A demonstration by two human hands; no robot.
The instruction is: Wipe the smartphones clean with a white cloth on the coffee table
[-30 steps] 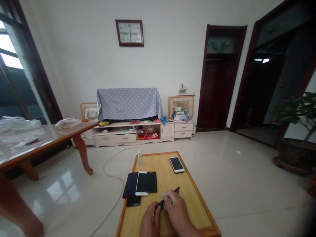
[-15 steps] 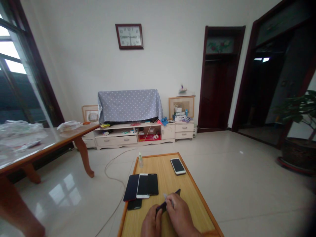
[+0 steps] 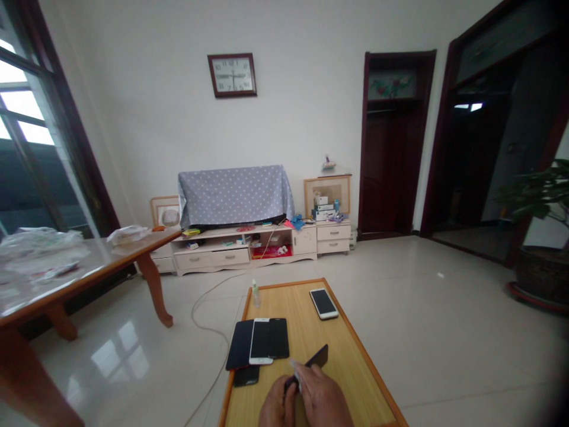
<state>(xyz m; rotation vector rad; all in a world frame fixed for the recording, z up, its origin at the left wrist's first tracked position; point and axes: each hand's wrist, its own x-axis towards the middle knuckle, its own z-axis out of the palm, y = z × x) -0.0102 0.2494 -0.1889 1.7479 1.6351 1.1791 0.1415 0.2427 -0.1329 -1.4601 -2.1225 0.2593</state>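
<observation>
A dark phone (image 3: 319,356) is held tilted on edge above the near part of the wooden table. My left hand (image 3: 276,404) is closed around its near end. With my right hand (image 3: 323,398) I press a small whitish wipe or tissue (image 3: 294,367) against the phone, close to my left fingers. The fingers hide much of the phone's near half. Just beyond my left hand lie a white-framed phone (image 3: 260,341), a black phone (image 3: 279,338) and a dark blue-black one (image 3: 240,345), side by side and overlapping, with another black phone (image 3: 246,375) nearer me.
A white phone (image 3: 323,303) lies at the table's far right, and a small clear spray bottle (image 3: 255,294) stands at its far left corner. A cable (image 3: 193,320) runs over the floor left of the wooden table (image 3: 355,362). Further left is a larger table (image 3: 106,255) with plastic bags.
My right hand, with the wipe, has slid toward the phone's near end and my left fingers. More of the phone's far end shows now. The camera view has shifted slightly.
</observation>
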